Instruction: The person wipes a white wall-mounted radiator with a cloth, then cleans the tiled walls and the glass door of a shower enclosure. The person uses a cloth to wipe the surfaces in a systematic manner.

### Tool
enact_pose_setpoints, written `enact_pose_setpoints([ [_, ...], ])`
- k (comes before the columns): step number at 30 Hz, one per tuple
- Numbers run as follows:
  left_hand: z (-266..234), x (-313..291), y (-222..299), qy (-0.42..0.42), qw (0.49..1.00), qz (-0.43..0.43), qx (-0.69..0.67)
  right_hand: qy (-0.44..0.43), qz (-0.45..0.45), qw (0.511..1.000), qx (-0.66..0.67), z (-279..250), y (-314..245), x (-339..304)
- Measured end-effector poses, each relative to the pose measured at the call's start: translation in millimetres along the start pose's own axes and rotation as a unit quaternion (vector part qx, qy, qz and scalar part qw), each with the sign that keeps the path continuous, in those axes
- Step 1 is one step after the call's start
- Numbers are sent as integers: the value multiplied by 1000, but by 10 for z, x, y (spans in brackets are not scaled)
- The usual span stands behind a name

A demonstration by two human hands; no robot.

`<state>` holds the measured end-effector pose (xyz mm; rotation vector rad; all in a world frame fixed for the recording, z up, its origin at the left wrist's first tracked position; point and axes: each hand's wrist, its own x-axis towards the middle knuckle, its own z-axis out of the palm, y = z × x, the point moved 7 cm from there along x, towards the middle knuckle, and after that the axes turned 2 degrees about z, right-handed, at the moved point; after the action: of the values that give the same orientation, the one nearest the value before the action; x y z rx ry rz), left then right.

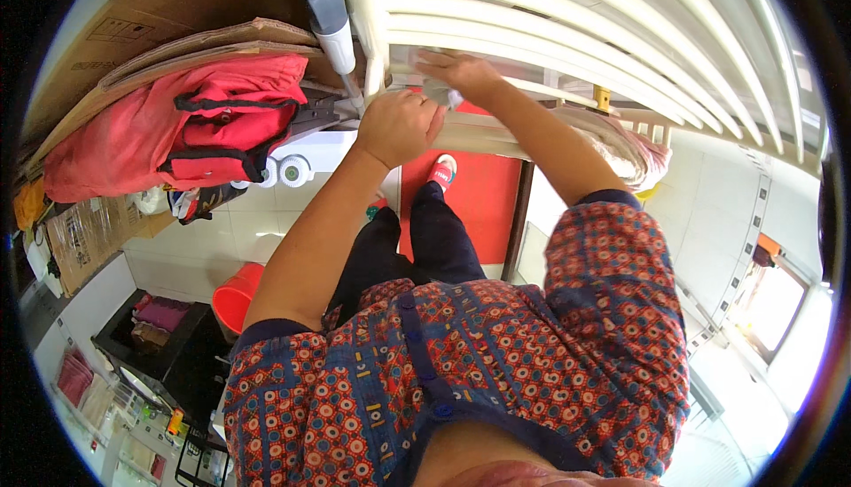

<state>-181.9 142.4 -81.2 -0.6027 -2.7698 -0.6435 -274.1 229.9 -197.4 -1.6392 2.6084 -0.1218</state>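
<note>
Just beneath the white slatted rails (532,10), my two hands are close together. My left hand (403,125) is closed, thumb and fingers bent around a small pale crumpled piece (441,93) that looks like cloth or thin plastic. Most of that piece is hidden, so its kind cannot be made out. My right hand (459,72) reaches across just above it, fingers stretched toward the left and slightly smeared by motion. A white upright post (376,62) of the rail frame stands beside the hands.
At left, a red bag with black trim (235,132) lies against stacked cardboard (151,62). A grey and white tube-shaped thing (333,35) leans by the post. A red bucket (236,295) stands on the floor. Under my feet is a red mat (479,212). Folded pale fabric (620,146) hangs at right.
</note>
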Motion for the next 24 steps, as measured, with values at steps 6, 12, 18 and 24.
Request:
enact_pose_setpoints([
  [6, -33, 28, 28, -4, 1000, -6, -6, -186, 221, 956, 50, 7, 758, -646],
  [12, -109, 38, 42, 28, 999, 5, -24, 53, 60, 993, 86, -128, -139, 231],
  [18, 10, 8, -10, 9, 1000, -7, -22, -62, 51, 995, 52, 206, 288, -450],
  [24, -52, -2, 10, 20, 1000, -8, -1, 29, 202, 964, 172, -238, 141, -106],
])
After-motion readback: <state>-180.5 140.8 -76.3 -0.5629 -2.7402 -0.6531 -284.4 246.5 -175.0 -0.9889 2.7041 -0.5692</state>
